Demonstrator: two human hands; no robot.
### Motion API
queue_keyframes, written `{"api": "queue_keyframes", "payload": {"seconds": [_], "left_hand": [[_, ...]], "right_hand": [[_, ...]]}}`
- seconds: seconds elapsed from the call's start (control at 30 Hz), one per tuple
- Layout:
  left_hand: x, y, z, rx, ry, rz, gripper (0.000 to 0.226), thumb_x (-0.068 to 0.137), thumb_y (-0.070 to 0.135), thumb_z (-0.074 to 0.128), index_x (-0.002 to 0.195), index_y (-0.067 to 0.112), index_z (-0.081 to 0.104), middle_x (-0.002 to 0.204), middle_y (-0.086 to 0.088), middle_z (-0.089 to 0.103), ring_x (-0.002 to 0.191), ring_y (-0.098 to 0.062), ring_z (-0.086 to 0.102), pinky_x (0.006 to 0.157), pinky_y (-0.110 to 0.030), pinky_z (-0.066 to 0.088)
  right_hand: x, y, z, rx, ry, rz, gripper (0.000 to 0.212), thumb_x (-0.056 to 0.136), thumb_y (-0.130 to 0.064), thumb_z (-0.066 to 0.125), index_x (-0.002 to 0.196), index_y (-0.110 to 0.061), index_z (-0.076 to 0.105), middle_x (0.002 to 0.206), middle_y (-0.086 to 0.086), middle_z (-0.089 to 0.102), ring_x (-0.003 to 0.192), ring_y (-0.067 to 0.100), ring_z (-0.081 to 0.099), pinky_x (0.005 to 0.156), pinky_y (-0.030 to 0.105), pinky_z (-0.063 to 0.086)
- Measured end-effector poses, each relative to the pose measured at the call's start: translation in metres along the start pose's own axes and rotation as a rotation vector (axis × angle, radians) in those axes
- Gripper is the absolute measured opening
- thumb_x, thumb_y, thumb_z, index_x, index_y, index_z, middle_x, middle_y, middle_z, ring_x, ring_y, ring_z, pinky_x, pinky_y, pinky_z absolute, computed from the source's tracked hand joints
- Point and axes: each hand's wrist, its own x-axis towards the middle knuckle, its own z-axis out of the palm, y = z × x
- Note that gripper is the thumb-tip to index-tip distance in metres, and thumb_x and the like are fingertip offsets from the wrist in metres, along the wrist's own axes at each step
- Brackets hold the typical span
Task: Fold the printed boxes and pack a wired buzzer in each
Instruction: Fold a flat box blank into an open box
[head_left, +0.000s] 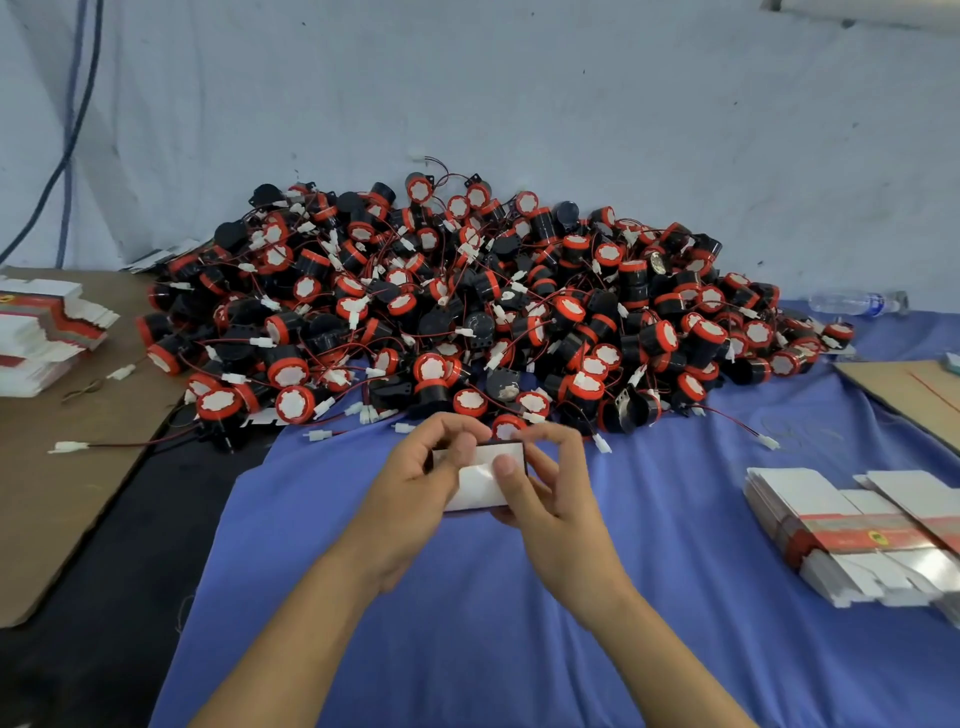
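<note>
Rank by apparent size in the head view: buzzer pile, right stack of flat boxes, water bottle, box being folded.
buzzer pile
stack of flat boxes
box being folded
water bottle, though it lies farther away

No legible print on boxes (857, 535), buzzers (467, 312) or bottle (852, 303)

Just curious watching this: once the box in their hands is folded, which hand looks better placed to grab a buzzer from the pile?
Probably the right hand: its fingertips sit beside the nearest buzzer at the edge of the pile, while the left hand grips the box.
</note>
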Motion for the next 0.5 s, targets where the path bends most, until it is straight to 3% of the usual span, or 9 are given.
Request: {"api": "queue_keyframes", "payload": {"seconds": [0.07,0.1,0.17,0.2,0.3,0.37,0.5], "left_hand": [[-0.001,0.001,0.005,0.006,-0.015,0.033,0.024,0.103,0.04,0.046,0.108,0.032,0.068,0.106,0.009,0.069,0.092,-0.012,0.068,0.074,-0.024,0.057],[-0.001,0.001,0.007,-0.013,-0.034,0.038,0.022,0.103,0.04,0.048,0.111,0.032,0.067,0.109,0.01,0.068,0.095,-0.012,0.069,0.076,-0.023,0.057],[-0.002,0.001,0.008,0.023,-0.063,0.071,0.018,0.104,0.024,0.057,0.114,0.036,0.065,0.111,0.013,0.066,0.101,-0.008,0.068,0.078,-0.019,0.055],[-0.002,-0.001,0.009,0.069,-0.061,0.094,0.029,0.102,0.013,0.058,0.115,0.038,0.065,0.11,0.016,0.064,0.104,-0.006,0.066,0.079,-0.018,0.055],[-0.001,-0.004,0.013,0.112,-0.012,0.116,0.045,0.097,-0.002,0.058,0.114,0.04,0.064,0.108,0.017,0.063,0.107,-0.008,0.066,0.083,-0.025,0.058],[-0.001,-0.005,0.018,0.131,0.031,0.133,0.05,0.094,-0.007,0.059,0.11,0.039,0.065,0.106,0.014,0.065,0.108,-0.014,0.067,0.086,-0.033,0.061],[-0.001,-0.005,0.026,0.144,0.095,0.18,0.057,0.087,-0.016,0.059,0.102,0.038,0.067,0.103,0.015,0.07,0.103,-0.013,0.07,0.08,-0.027,0.06]], "right_hand": [[0.001,0.002,0.005,0.002,0.102,0.023,0.023,0.102,-0.029,0.06,0.114,-0.047,0.053,0.125,-0.001,0.065,0.112,0.028,0.067,0.081,0.046,0.062],[0.002,0.003,0.006,-0.031,0.134,0.012,0.023,0.103,-0.026,0.059,0.113,-0.047,0.056,0.114,-0.003,0.069,0.103,0.032,0.068,0.079,0.052,0.062],[0.002,0.006,0.007,-0.098,0.165,-0.01,0.017,0.104,-0.027,0.057,0.109,-0.043,0.06,0.094,0.002,0.071,0.088,0.039,0.067,0.073,0.061,0.058],[0.002,0.007,0.006,-0.13,0.172,-0.019,0.015,0.104,-0.029,0.057,0.108,-0.043,0.061,0.089,0.003,0.07,0.083,0.037,0.067,0.069,0.059,0.058],[0.003,0.009,0.006,-0.247,0.185,-0.048,0.016,0.103,-0.031,0.057,0.109,-0.046,0.057,0.085,-0.008,0.07,0.065,0.011,0.062,0.052,0.031,0.052],[0.002,0.006,0.006,-0.298,0.18,-0.054,0.022,0.103,-0.027,0.057,0.106,-0.049,0.054,0.092,-0.016,0.069,0.075,0.005,0.065,0.058,0.021,0.049],[0.002,0.005,0.008,-0.336,0.22,-0.031,0.028,0.103,-0.021,0.058,0.111,-0.047,0.053,0.112,-0.013,0.066,0.105,0.012,0.064,0.085,0.039,0.057]]}}
